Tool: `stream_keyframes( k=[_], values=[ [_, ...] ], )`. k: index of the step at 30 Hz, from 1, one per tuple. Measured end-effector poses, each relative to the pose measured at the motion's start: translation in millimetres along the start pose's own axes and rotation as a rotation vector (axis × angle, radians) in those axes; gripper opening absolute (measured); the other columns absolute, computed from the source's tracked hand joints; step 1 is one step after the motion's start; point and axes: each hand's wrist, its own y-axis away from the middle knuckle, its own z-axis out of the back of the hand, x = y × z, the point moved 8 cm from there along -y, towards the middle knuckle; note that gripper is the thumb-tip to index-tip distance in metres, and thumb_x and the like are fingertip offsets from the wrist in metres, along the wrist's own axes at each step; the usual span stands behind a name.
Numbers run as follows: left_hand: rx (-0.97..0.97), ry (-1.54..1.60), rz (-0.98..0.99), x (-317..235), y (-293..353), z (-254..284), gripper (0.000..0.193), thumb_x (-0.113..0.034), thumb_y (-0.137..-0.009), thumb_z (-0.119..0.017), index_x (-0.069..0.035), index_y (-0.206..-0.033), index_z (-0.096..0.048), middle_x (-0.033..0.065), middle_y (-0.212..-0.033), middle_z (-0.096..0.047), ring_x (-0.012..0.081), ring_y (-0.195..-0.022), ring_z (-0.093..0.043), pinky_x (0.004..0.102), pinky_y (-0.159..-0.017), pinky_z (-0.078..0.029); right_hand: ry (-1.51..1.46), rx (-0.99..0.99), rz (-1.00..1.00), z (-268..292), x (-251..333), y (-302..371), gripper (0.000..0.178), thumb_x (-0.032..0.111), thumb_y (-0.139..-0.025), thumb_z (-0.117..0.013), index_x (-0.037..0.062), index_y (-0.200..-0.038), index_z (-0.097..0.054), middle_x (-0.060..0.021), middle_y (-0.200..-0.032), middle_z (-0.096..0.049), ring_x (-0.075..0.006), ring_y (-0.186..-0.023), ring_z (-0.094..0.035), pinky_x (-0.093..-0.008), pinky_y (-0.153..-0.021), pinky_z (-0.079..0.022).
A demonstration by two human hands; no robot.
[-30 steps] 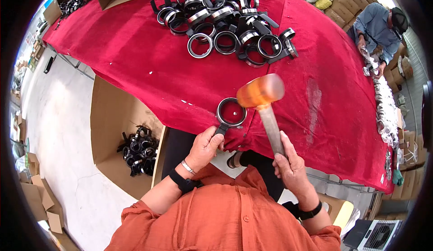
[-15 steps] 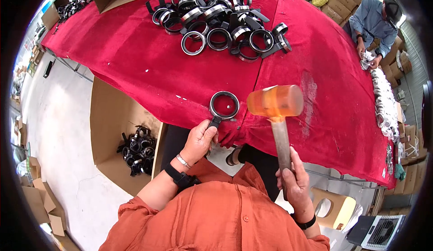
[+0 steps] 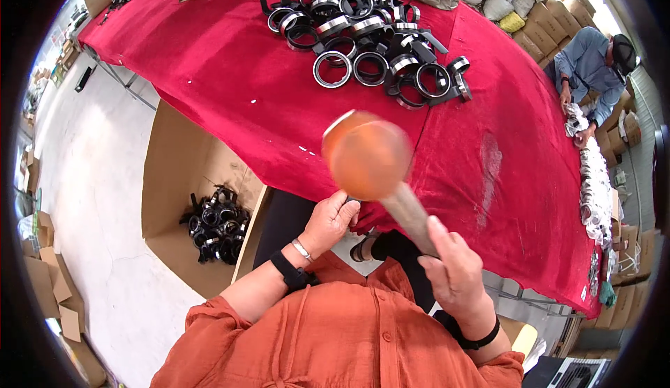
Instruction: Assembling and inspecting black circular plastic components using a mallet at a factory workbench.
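Note:
A mallet (image 3: 370,156) with an amber, translucent head and a wooden handle is in my right hand (image 3: 455,269), its fingers wrapped round the handle. Motion blurs the head, which hangs above the table's near edge. Below and left of it, my left hand (image 3: 328,223) pinches the short black handle of a ring-shaped part; the mallet head now hides the ring itself. Farther back on the red cloth lies a heap of similar black-and-silver ring parts (image 3: 403,64), some with flat black tabs.
The red cloth (image 3: 279,119) covers the table. Beside my left arm a cardboard box (image 3: 171,172) on the floor holds more black ring parts (image 3: 218,224). A co-worker (image 3: 593,63) at the far right handles white wrapped items. Cartons and sacks stand behind.
The mallet has swung left and now covers the ring part, its striking face turned toward my view. The whole scene has shifted slightly right. My left hand keeps its grip.

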Motion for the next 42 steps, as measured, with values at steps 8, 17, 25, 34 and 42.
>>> stream_keyframes(
  k=[8, 17, 25, 34, 42],
  values=[
    [-0.041, -0.05, -0.018, -13.4, 5.2, 4.8, 0.028, -0.023, -0.094, -0.053, -0.002, -0.076, -0.046, 0.0096, -0.061, -0.057, 0.0235, -0.055, -0.058, 0.0333, -0.052, -0.044, -0.18, -0.011, -0.236, -3.6, -30.5, -33.0, 0.046, 0.0, -0.086, -0.057, -0.0017, -0.131, -0.046, -0.026, -0.116, -0.057, -0.0344, -0.107, -0.059, -0.031, -0.089, -0.046],
    [0.0, -0.06, -0.011, -14.3, 1.0, 2.8, 0.027, -0.024, -0.094, -0.053, -0.003, -0.077, -0.048, 0.0093, -0.062, -0.058, 0.0228, -0.056, -0.059, 0.0323, -0.053, -0.045, -0.372, -0.001, -0.677, -11.6, -86.9, -15.6, 0.049, 0.007, -0.092, -0.052, 0.0068, -0.14, -0.039, 0.0006, -0.07, -0.049, -0.0054, -0.053, -0.044, -0.0219, -0.048, -0.041],
    [0.048, -0.006, -0.013, -7.0, 1.7, -0.7, 0.03, -0.03, -0.095, -0.051, -0.004, -0.078, -0.049, 0.0045, -0.064, -0.057, 0.0134, -0.053, -0.054, 0.0264, -0.049, -0.042, -0.377, 0.101, -0.767, -23.4, -98.4, 17.2, 0.051, 0.009, -0.092, -0.053, 0.0121, -0.141, -0.038, -0.0008, -0.073, -0.054, -0.0068, -0.054, -0.047, -0.0222, -0.051, -0.043],
    [0.042, -0.029, -0.07, -9.9, 2.2, 1.1, 0.029, -0.029, -0.097, -0.046, -0.005, -0.081, -0.05, 0.0018, -0.066, -0.057, 0.0073, -0.051, -0.052, 0.021, -0.046, -0.04, -0.714, -0.048, -0.84, -34.0, -94.8, 65.2, 0.055, 0.015, -0.095, -0.045, 0.0129, -0.146, -0.026, -0.0054, -0.074, -0.055, -0.0093, -0.055, -0.05, -0.0212, -0.05, -0.043],
    [0.005, -0.035, -0.016, -10.9, 5.0, 3.2, 0.028, -0.026, -0.095, -0.051, -0.004, -0.078, -0.05, 0.0054, -0.062, -0.058, 0.0147, -0.051, -0.054, 0.0287, -0.049, -0.042, -0.365, -0.015, -0.559, -26.4, -74.3, 105.1, 0.055, 0.012, -0.093, -0.049, 0.0077, -0.145, -0.029, -0.0039, -0.074, -0.057, -0.0087, -0.056, -0.051, -0.022, -0.055, -0.045]
  ],
)
